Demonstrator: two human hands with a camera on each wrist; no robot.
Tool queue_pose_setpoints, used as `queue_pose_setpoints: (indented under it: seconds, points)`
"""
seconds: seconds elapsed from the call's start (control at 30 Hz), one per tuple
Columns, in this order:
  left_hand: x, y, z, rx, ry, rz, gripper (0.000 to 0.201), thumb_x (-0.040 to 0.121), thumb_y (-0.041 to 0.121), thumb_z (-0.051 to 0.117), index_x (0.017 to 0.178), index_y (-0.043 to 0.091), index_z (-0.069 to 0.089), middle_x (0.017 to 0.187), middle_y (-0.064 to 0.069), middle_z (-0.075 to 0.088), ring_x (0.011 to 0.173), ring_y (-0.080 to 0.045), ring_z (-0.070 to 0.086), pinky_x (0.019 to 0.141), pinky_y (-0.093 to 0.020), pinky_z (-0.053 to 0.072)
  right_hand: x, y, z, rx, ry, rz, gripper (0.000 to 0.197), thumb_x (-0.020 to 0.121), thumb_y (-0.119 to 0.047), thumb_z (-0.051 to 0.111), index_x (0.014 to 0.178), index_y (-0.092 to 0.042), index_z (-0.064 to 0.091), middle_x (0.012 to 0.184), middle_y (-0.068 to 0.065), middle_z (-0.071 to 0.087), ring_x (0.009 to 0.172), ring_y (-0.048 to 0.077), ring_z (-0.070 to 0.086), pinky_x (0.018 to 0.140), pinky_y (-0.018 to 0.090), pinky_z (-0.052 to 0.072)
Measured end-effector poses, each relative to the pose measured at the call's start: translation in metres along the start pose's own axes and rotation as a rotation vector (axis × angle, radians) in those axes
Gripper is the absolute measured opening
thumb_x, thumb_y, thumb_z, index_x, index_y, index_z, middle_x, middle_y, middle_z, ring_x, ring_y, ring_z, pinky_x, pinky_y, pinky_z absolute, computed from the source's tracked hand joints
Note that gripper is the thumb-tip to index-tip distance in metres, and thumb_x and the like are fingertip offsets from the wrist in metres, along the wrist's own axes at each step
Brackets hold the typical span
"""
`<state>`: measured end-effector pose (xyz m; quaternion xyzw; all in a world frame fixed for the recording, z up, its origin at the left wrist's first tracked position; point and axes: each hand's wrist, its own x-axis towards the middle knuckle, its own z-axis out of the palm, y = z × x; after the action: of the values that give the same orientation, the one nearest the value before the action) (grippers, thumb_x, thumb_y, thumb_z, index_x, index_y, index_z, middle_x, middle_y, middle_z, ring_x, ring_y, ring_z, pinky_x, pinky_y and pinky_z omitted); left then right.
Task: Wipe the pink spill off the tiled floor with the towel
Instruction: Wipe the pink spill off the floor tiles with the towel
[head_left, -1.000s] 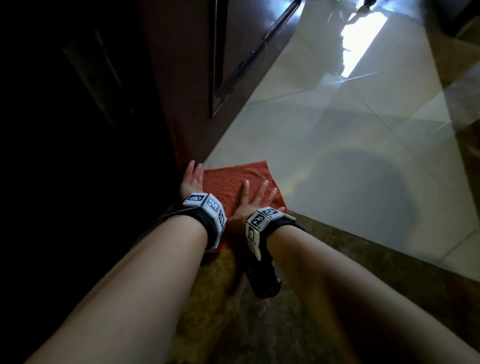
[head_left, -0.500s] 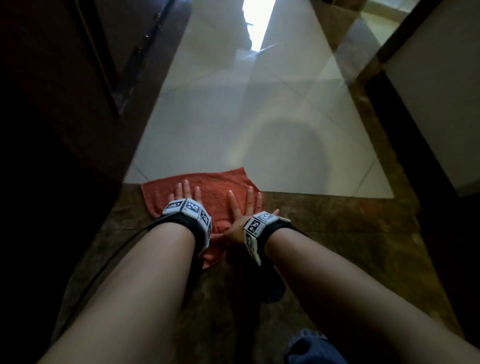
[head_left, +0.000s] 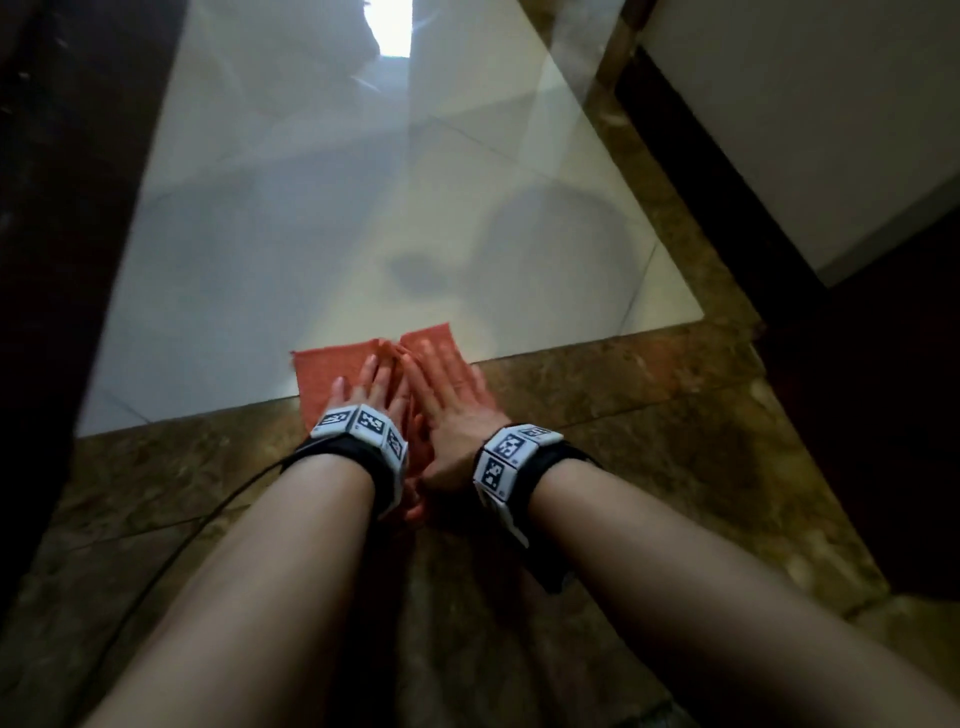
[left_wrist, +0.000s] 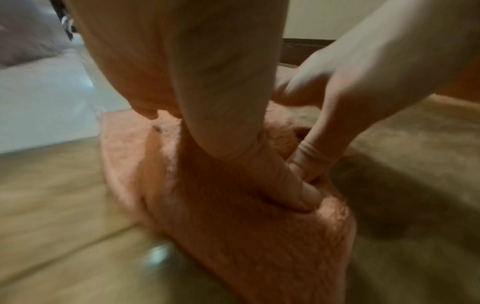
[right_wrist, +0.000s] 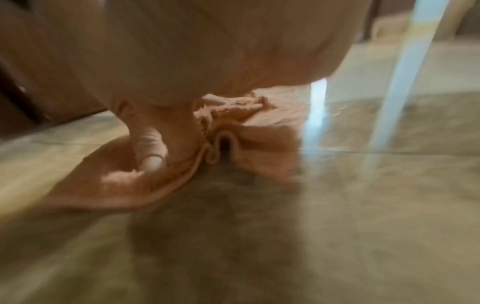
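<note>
An orange-red towel (head_left: 322, 371) lies across the seam between the glossy white tile (head_left: 311, 234) and the brown marble border (head_left: 623, 410). My left hand (head_left: 371, 387) and right hand (head_left: 447, 382) press flat on it side by side, fingers straight and pointing away from me. In the left wrist view the towel (left_wrist: 233, 236) is bunched under my palm, with the thumbs of both hands meeting. In the right wrist view its hem (right_wrist: 215, 148) is rucked into a fold beside my thumb (right_wrist: 150, 152). No pink spill shows on the floor around the towel.
Dark wooden furniture (head_left: 62, 234) runs along the left of the tile. A pale wall (head_left: 805, 114) with a dark skirting (head_left: 727, 223) stands at the right. A thin black cable (head_left: 208, 519) trails from my left wrist. Window light glares off the far tile (head_left: 395, 31).
Both hands have slid the towel to the right, away from the dark wood. The hands now lie closer together and the towel is more bunched.
</note>
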<state>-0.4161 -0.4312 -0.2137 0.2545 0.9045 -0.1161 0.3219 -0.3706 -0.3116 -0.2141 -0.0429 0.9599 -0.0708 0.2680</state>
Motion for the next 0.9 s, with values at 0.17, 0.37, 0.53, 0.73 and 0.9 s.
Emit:
queue_pose_setpoints:
  seconds: [0.17, 0.37, 0.53, 0.73, 0.9]
  points:
    - [0.017, 0.044, -0.010, -0.056, 0.015, 0.071, 0.130, 0.067, 0.068, 0.068, 0.148, 0.025, -0.023, 0.152, -0.010, -0.035, 0.143, -0.027, -0.028, 0.117, -0.051, -0.004, -0.021, 0.054, 0.017, 0.203, -0.006, 0.111, 0.081, 0.095, -0.039, 0.039, 0.153, -0.021, -0.016, 0.155, 0.002, -0.033, 0.143, 0.018, -0.029, 0.115, 0.035, -0.016]
    - [0.041, 0.133, -0.015, -0.076, 0.130, 0.150, 0.109, 0.078, 0.073, 0.049, 0.148, 0.031, -0.022, 0.151, -0.010, -0.037, 0.141, -0.029, -0.031, 0.114, -0.054, -0.010, -0.067, 0.151, 0.023, 0.123, -0.014, 0.199, 0.084, 0.094, -0.050, 0.037, 0.153, -0.025, -0.017, 0.154, 0.004, -0.036, 0.142, 0.020, -0.033, 0.118, 0.043, -0.014]
    - [0.063, 0.220, -0.031, -0.052, 0.161, 0.254, 0.098, 0.082, 0.073, 0.040, 0.149, 0.032, -0.019, 0.154, -0.008, -0.033, 0.142, -0.028, -0.028, 0.114, -0.054, -0.009, -0.107, 0.226, 0.029, 0.079, 0.004, 0.346, 0.082, 0.096, -0.053, 0.034, 0.152, -0.023, -0.017, 0.153, 0.010, -0.035, 0.143, 0.025, -0.030, 0.117, 0.040, -0.017]
    - [0.082, 0.306, -0.051, 0.030, 0.154, 0.370, 0.096, 0.083, 0.068, 0.044, 0.150, 0.033, -0.015, 0.156, -0.006, -0.027, 0.145, -0.028, -0.022, 0.115, -0.054, -0.006, -0.153, 0.285, 0.034, 0.206, 0.012, 0.541, 0.083, 0.096, -0.050, 0.038, 0.154, -0.021, -0.013, 0.157, 0.013, -0.028, 0.145, 0.028, -0.024, 0.118, 0.041, -0.009]
    - [0.083, 0.352, -0.046, 0.060, 0.164, 0.421, 0.093, 0.086, 0.064, 0.045, 0.151, 0.033, -0.014, 0.157, -0.005, -0.026, 0.145, -0.028, -0.021, 0.115, -0.054, -0.005, -0.175, 0.313, 0.041, 0.173, -0.037, 0.579, 0.089, 0.093, -0.054, 0.037, 0.153, -0.014, -0.015, 0.158, 0.017, -0.021, 0.147, 0.029, -0.017, 0.119, 0.042, -0.005]
